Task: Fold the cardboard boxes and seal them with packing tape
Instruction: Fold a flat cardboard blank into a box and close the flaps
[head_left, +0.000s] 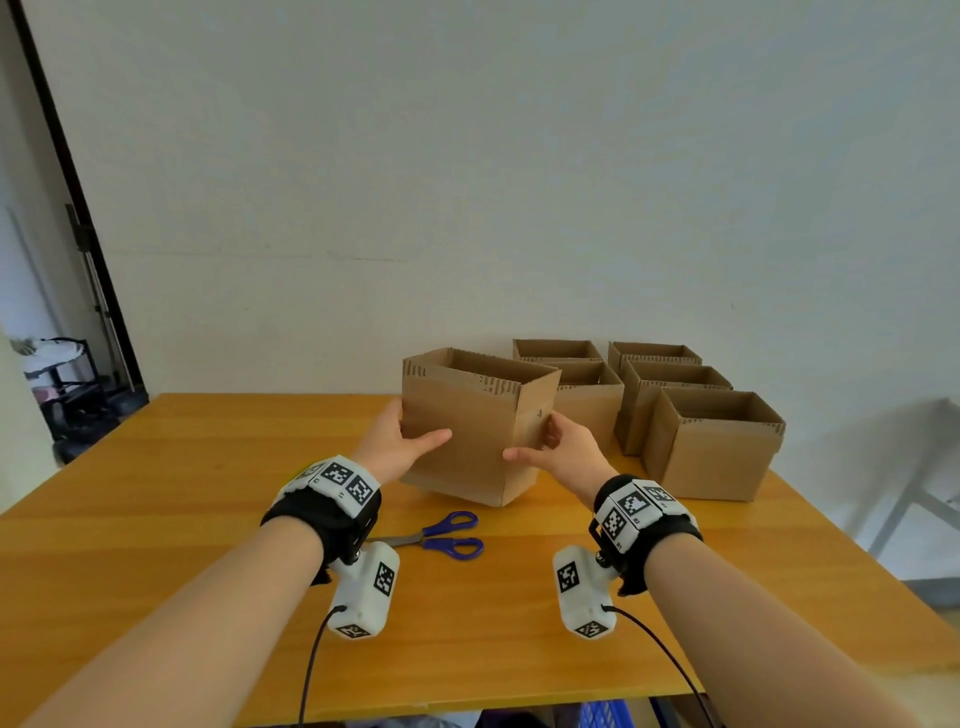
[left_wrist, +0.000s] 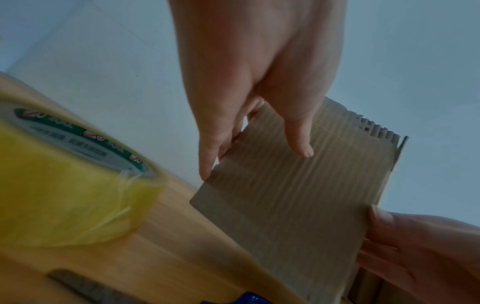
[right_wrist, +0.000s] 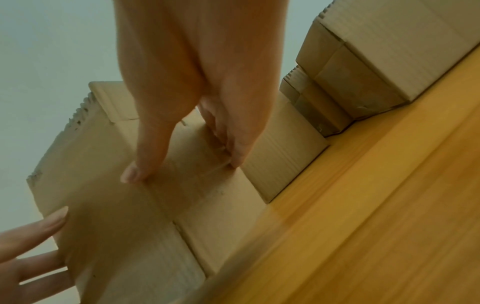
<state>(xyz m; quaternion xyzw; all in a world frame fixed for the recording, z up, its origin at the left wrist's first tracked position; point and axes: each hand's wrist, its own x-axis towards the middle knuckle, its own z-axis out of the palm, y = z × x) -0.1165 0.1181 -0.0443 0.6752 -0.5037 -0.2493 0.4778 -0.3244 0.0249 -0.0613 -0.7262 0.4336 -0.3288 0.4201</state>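
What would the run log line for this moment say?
step: moving box | left hand: holds box | right hand: holds box | scissors, tape roll: on table

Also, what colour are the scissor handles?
Blue. The scissors show best in the head view, on the table.

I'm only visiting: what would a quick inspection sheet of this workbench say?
Surface: orange wooden table, by a white wall.
Job's things: brown cardboard box, open-topped, held tilted; five open boxes behind on the right; yellowish packing tape roll.
Clutter: blue-handled scissors.
Hands: left hand and right hand grip the box's sides.
Cables: black wrist-camera leads.
Surroundings: dark doorway on the left.
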